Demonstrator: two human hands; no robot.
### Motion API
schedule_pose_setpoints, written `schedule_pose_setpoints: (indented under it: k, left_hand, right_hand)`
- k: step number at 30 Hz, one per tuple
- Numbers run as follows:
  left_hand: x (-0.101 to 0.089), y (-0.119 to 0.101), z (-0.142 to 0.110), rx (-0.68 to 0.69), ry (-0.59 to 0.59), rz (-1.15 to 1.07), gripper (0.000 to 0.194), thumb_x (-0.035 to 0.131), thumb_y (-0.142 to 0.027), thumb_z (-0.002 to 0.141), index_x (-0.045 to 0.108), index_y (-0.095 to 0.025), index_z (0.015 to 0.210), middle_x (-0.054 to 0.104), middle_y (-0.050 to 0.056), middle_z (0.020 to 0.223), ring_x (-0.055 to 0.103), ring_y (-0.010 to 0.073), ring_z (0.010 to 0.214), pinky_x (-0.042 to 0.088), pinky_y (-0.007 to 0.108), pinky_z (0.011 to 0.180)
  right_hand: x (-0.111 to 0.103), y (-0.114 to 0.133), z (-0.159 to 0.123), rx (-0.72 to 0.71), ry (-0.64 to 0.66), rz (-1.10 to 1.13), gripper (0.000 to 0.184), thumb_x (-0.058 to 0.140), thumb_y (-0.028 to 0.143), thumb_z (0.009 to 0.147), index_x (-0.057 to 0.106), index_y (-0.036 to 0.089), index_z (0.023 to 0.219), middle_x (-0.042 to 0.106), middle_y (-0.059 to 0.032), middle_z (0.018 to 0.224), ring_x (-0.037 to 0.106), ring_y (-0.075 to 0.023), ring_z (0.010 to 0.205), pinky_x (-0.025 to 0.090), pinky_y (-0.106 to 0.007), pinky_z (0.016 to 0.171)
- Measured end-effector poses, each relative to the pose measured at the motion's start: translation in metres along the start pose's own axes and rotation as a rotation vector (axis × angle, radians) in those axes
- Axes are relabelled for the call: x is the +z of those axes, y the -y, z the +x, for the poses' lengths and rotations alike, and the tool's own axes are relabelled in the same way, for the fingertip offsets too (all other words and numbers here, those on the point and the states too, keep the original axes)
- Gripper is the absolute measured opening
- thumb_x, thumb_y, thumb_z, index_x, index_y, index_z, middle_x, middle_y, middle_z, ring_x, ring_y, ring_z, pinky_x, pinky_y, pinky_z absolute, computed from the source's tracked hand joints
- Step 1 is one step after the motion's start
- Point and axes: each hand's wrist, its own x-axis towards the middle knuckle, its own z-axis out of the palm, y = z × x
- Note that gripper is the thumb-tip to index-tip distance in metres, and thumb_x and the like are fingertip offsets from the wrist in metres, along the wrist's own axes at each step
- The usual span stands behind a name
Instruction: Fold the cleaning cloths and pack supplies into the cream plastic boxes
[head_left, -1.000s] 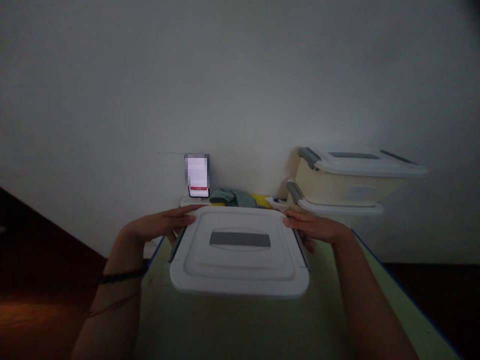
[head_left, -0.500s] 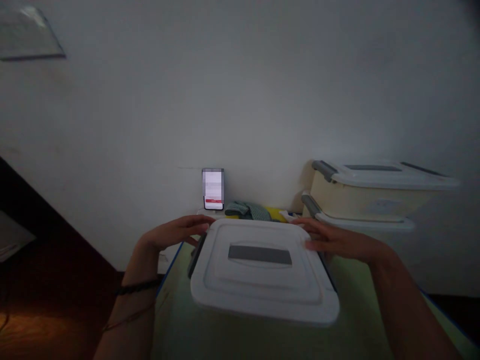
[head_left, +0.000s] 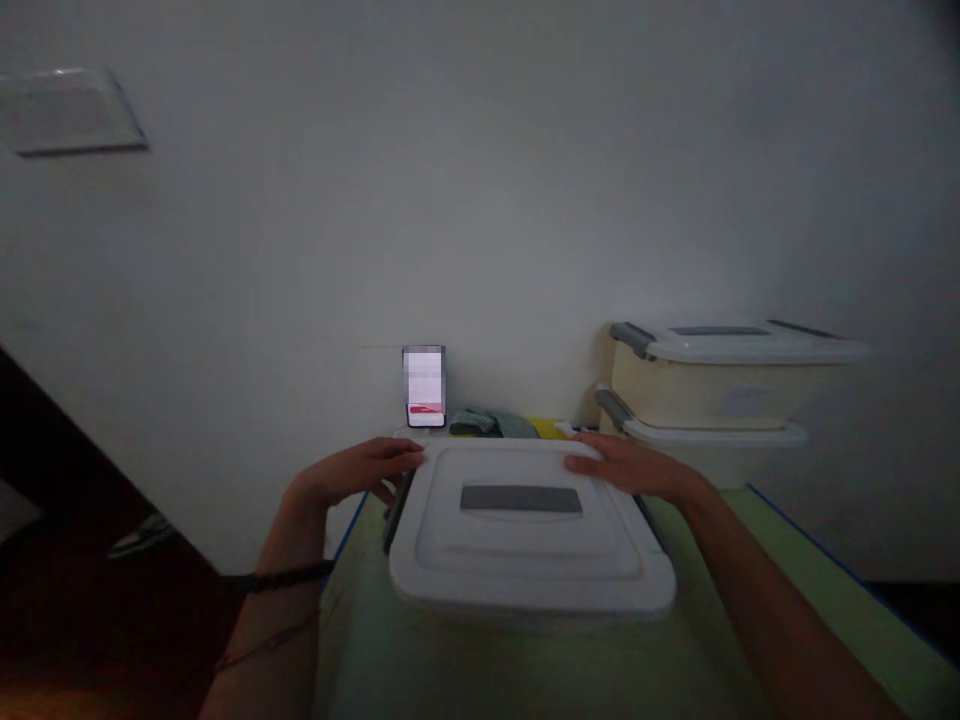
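Observation:
A white storage box with a white lid (head_left: 525, 545) and a grey handle strip (head_left: 521, 498) stands on the green table (head_left: 810, 580) in front of me. My left hand (head_left: 360, 470) lies at the lid's far left corner, fingers stretched along the edge above the grey side clasp (head_left: 396, 510). My right hand (head_left: 630, 465) rests flat on the lid's far right corner, fingers extended. Neither hand grips anything that I can make out.
Two cream boxes with white lids (head_left: 720, 385) are stacked at the back right against the wall. A lit phone (head_left: 424, 386) leans on the wall behind the box, beside a green and yellow cloth (head_left: 499, 424). Dark floor lies to the left.
My right hand has drawn back from over the lid to its far right corner. The view has shifted slightly; the box and left hand stay in place.

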Motion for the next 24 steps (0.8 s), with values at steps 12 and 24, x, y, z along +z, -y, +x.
schedule_pose_setpoints:
  k: [12, 24]
  left_hand:
    - [-0.022, 0.01, -0.014, -0.014, 0.107, -0.118, 0.045, 0.074, -0.028, 0.063, 0.061, -0.023, 0.106, 0.072, 0.007, 0.088, 0.067, 0.0206, 0.07, 0.054, 0.031, 0.061]
    - [-0.008, 0.053, 0.022, 0.121, 0.191, -0.394, 0.062, 0.082, -0.034, 0.054, 0.055, -0.016, 0.106, 0.068, 0.008, 0.089, 0.065, 0.0205, 0.076, 0.05, 0.029, 0.066]
  right_hand:
    - [-0.001, -0.006, 0.002, 0.05, 0.013, -0.025, 0.056, 0.064, 0.063, 0.062, 0.068, 0.022, 0.1, 0.065, -0.0112, 0.112, 0.055, -0.036, 0.107, 0.035, -0.048, 0.096]
    - [-0.001, -0.006, 0.0, 0.064, 0.037, -0.026, 0.059, 0.062, 0.063, 0.064, 0.066, 0.021, 0.106, 0.064, -0.0113, 0.115, 0.054, -0.0359, 0.109, 0.039, -0.048, 0.095]
